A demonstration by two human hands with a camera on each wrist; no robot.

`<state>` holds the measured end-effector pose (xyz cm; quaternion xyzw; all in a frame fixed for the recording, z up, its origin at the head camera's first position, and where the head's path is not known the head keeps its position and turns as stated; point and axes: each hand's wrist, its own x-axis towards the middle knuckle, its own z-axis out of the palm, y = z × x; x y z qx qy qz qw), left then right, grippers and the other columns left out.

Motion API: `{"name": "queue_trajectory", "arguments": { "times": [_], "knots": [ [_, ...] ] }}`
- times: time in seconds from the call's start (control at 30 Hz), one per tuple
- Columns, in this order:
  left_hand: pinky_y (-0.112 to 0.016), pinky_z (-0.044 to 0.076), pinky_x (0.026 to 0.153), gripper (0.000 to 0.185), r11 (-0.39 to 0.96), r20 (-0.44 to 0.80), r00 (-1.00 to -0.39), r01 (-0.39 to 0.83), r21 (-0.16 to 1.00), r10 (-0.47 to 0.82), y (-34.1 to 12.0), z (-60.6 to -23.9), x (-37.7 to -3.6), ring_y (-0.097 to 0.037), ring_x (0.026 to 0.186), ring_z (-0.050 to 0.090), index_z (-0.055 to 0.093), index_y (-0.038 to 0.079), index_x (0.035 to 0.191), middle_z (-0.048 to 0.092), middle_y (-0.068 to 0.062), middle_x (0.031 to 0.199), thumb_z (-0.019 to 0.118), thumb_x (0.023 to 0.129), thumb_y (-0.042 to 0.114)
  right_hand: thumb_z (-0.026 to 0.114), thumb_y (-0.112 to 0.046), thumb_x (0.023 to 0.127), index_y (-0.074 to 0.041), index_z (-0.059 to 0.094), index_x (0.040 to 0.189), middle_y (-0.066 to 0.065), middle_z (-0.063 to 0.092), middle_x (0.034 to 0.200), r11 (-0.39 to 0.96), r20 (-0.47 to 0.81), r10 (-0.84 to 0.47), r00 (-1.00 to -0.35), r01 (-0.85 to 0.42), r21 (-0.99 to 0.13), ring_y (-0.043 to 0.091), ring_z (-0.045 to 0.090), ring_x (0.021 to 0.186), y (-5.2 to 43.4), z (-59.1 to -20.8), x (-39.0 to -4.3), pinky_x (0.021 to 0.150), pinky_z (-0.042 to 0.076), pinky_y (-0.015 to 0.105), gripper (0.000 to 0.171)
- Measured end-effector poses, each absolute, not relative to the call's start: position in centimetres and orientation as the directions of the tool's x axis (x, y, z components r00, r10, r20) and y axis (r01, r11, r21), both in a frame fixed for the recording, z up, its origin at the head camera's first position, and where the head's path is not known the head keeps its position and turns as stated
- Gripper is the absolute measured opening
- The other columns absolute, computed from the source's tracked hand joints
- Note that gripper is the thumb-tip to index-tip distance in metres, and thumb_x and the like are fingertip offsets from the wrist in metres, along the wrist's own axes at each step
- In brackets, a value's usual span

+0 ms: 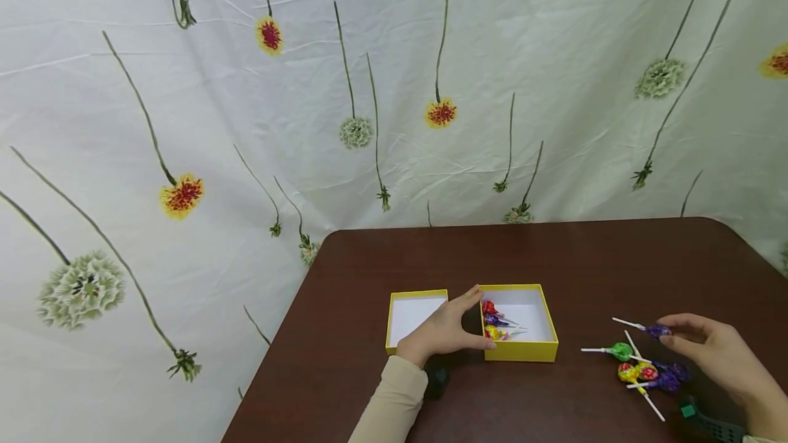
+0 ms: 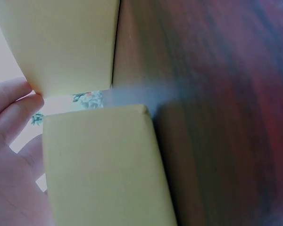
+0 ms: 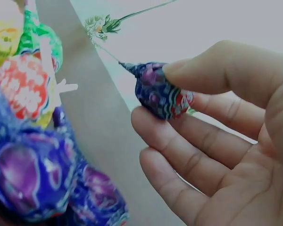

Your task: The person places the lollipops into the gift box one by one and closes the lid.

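Observation:
My left hand [image 1: 443, 330] holds the yellow box [image 1: 520, 352] by its left side, fingers at the far corner and thumb at the near one. Inside the box, along its left wall, lie a red lollipop [image 1: 489, 307], a purple lollipop [image 1: 490, 320] and a yellow lollipop [image 1: 492, 333], sticks pointing right. Over on the right, my right hand [image 1: 717, 354] pinches a purple-wrapped lollipop [image 3: 153, 89] by its candy end between thumb and fingers; its stick points left in the head view. Fingertips of the left hand touch a yellow cardboard corner in the left wrist view.
A shallow yellow-edged box part [image 1: 415, 310] with a white inside lies left of the box, partly behind the left hand. Below the right hand is a loose pile with a green lollipop [image 1: 620, 351], yellow-and-red ones and purple lollipops [image 1: 667, 381]. A flowered cloth [image 1: 394, 87] hangs behind the brown table [image 1: 382, 258].

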<state>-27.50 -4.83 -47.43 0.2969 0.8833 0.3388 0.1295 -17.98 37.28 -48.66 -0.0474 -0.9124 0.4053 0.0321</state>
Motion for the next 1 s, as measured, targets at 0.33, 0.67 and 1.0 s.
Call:
{"name": "queue_trajectory", "arguments": {
  "times": [0.33,0.67,1.0],
  "knots": [
    [-0.057,0.022,0.123,0.094,0.601,-0.019,-0.785,0.459,0.655,0.62,-4.7,-47.3,-27.5,-0.022,0.153,0.028,0.032,0.019,0.158,0.023,0.005,0.167,0.08,0.082,0.047,0.064,-0.025,0.099,0.01,0.061,0.122,-0.002,0.074,0.099,0.66,0.081,0.129,-0.988,0.025,-0.751,-0.021,0.047,0.08,36.5,-46.8,-17.6,0.062,0.049,0.019,0.042],
    [-0.057,0.021,0.123,0.094,0.605,-0.023,-0.788,0.453,0.655,0.615,-4.9,-47.3,-27.5,-0.023,0.153,0.028,0.032,0.019,0.158,0.023,0.004,0.167,0.079,0.082,0.048,0.064,-0.023,0.1,0.008,0.062,0.124,-0.041,0.05,0.093,0.641,0.175,0.109,-0.978,-0.065,-0.764,-0.017,0.055,0.081,35.5,-45.2,-18.2,0.062,0.052,0.018,0.039],
    [-0.057,0.019,0.123,0.095,0.602,-0.021,-0.785,0.456,0.655,0.619,-4.9,-47.3,-27.4,-0.021,0.153,0.028,0.032,0.019,0.159,0.022,0.004,0.167,0.08,0.082,0.048,0.067,-0.015,0.097,-0.007,0.064,0.126,-0.041,0.053,0.097,0.615,0.283,0.071,-0.956,-0.182,-0.767,-0.018,0.056,0.084,34.3,-43.6,-18.8,0.062,0.05,0.013,0.03]
  ]
}}
